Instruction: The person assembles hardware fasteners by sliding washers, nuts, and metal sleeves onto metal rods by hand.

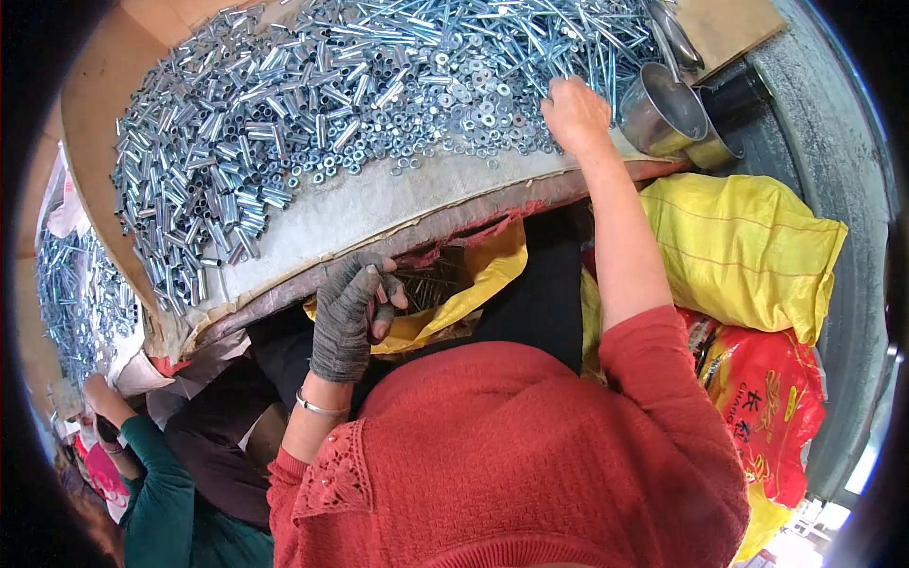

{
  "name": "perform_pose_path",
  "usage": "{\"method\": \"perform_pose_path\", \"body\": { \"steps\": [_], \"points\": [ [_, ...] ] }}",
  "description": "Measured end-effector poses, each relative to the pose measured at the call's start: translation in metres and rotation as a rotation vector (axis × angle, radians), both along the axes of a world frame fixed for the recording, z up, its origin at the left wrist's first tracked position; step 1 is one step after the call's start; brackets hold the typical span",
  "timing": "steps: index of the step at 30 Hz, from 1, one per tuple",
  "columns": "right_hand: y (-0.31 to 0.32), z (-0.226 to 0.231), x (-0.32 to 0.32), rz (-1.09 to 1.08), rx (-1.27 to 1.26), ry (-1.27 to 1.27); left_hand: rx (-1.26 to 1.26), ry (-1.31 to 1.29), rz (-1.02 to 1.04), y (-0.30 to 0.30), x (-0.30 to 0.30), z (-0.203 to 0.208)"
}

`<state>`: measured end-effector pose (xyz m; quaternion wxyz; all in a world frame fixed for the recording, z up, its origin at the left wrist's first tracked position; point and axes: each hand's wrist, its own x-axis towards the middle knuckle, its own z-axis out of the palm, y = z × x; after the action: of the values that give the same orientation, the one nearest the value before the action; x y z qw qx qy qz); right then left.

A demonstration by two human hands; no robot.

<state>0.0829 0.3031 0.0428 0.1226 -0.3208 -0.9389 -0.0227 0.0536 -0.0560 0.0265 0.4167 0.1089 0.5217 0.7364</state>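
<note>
My right hand (578, 115) is bare and reaches to the far right of the table. Its fingers are bent down together at the edge of the long thin bolts (597, 47) and the flat washers (488, 106); whatever they pinch is hidden. Closer to me, my left hand (352, 317), in a grey fingerless glove, hovers by the table's front edge with its fingers curled in. I cannot make out anything in it. Below and beside it, a yellow sack (502, 260) hangs open in my lap, with thin metal pieces (431, 289) inside.
Short metal sleeves (237, 161) and small nuts (327, 170) cover the table's left and middle. Metal cups (668, 109) stand at the right edge. A full yellow bag (748, 246) and a red package (772, 407) lie at my right. Another person's green sleeve (156, 473) shows lower left.
</note>
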Motion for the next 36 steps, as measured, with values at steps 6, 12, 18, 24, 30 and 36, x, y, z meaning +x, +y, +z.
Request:
{"method": "perform_pose_path", "body": {
  "steps": [6,12,18,24,30,36],
  "points": [
    [-0.026,0.023,0.022,0.109,0.275,0.087,-0.038,-0.06,-0.006,-0.001,0.0,0.0],
    [-0.069,0.05,0.038,0.462,-0.245,0.906,0.027,-0.007,0.005,0.0,-0.001,0.001],
    [-0.151,0.016,0.043,0.537,-0.89,0.859,0.206,-0.274,0.039,-0.016,0.0,-0.003],
    [-0.172,0.037,0.07,0.59,-1.216,1.101,0.339,-0.354,0.068,-0.017,0.005,-0.001],
    [-0.186,0.037,0.081,0.666,-1.32,1.135,0.379,-0.381,0.049,-0.006,0.011,0.004],
    [-0.17,0.047,0.086,0.709,-1.346,1.226,0.195,-0.186,0.183,0.004,0.015,0.027]
  ]
}}
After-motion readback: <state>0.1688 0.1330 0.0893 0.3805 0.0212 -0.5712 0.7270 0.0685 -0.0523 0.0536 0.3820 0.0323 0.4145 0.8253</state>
